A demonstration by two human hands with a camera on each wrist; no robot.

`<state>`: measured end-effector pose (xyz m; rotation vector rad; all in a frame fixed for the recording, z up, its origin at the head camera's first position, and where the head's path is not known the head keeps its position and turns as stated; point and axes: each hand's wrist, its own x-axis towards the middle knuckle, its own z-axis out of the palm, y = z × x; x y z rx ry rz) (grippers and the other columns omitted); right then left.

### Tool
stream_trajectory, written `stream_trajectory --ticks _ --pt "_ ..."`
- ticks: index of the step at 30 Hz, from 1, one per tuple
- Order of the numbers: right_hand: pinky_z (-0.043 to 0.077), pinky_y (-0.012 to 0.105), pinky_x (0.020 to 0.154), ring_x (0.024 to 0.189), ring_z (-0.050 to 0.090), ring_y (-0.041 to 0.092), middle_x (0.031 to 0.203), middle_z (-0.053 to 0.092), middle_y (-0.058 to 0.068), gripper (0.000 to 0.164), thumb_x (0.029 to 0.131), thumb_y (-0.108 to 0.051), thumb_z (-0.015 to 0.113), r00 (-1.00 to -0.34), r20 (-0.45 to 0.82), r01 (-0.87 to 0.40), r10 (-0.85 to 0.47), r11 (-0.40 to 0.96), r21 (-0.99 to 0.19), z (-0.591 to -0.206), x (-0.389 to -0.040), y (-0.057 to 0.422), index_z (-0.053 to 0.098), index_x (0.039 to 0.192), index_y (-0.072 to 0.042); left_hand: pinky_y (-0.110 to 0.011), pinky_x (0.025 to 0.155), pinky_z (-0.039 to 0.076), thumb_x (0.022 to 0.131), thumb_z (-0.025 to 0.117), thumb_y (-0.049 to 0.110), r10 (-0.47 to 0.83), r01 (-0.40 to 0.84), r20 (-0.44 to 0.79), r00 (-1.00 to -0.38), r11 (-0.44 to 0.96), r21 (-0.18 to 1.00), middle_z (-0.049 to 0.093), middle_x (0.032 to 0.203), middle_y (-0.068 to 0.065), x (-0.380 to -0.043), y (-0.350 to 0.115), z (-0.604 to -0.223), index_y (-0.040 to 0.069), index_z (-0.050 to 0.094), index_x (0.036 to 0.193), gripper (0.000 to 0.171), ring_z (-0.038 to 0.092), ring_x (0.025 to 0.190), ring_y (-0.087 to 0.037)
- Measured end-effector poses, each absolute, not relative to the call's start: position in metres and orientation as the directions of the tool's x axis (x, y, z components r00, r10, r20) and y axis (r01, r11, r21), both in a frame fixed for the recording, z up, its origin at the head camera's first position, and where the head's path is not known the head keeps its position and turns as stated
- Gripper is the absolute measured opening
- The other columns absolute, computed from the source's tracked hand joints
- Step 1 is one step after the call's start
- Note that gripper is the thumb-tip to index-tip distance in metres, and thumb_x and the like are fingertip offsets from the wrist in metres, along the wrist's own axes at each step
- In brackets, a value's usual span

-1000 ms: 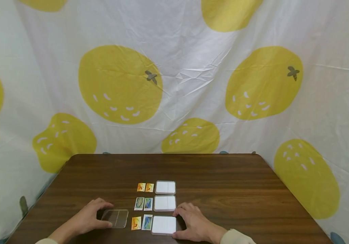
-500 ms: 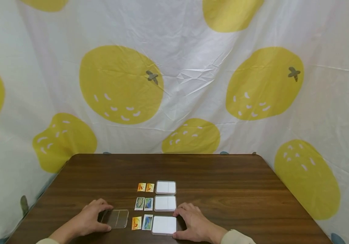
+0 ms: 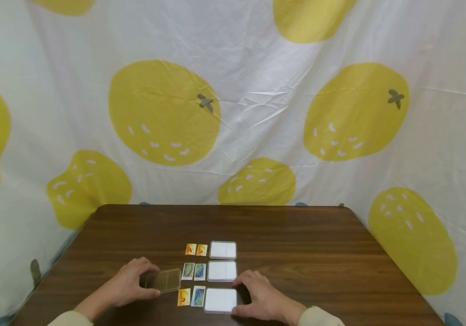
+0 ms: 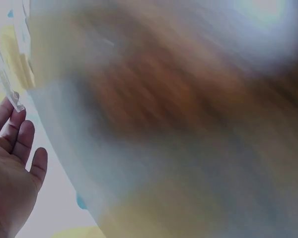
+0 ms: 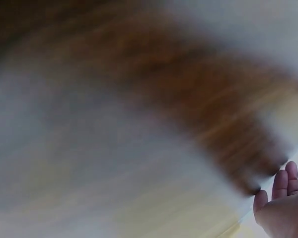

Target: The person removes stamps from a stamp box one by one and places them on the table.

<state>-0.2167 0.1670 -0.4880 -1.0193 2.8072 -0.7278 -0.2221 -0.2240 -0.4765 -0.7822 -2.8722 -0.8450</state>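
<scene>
My left hand pinches a clear plastic lid by its left side, fingers at the far edge and thumb at the near one. The lid is tilted above the table, its right edge close to the picture cards. In the left wrist view the clear lid shows edge-on at the fingertips. My right hand holds the nearest shallow white-filled case at its right side, thumb by the near corner and forefinger by the far one. Left of that case lie an orange picture card and a blue-green one.
Farther back are a middle white-filled case and a far one. Two blue-green cards lie beside the middle case, two orange cards beside the far one. The brown table meets a lemon-patterned curtain.
The clear lid, flat on the table before, has been raised and carried right and slightly away by my left hand. My right hand stays at the nearest case.
</scene>
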Motion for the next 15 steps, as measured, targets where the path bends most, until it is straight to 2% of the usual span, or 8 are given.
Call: stream_trajectory --ticks 6,15 --pt "0.041 0.045 0.099 0.113 0.049 0.017 0.121 0.057 -0.004 0.059 0.082 -0.051 0.075 -0.802 0.122 -0.565 -0.585 0.676 -0.473 -0.485 -0.218 0.164 0.06 0.124 -0.012 -0.051 0.084 0.039 0.078 0.08 0.046 0.495 0.525 0.203 -0.845 0.691 0.497 0.057 0.103 0.006 -0.225 -0.2 -0.467 0.008 0.068 0.112 0.052 0.053 0.1 -0.022" --pt "0.042 0.043 0.099 0.118 0.05 0.02 0.124 0.056 -0.001 0.064 0.084 -0.048 0.074 -0.801 0.186 -0.566 -0.569 0.618 -0.545 -0.472 -0.22 0.153 0.058 0.13 -0.006 -0.051 0.086 0.038 0.076 0.08 0.046 0.555 0.594 0.234 -0.798 0.66 0.46 0.058 0.106 0.001 -0.231 -0.155 -0.461 0.005 0.069 0.112 0.055 0.052 0.101 -0.023"
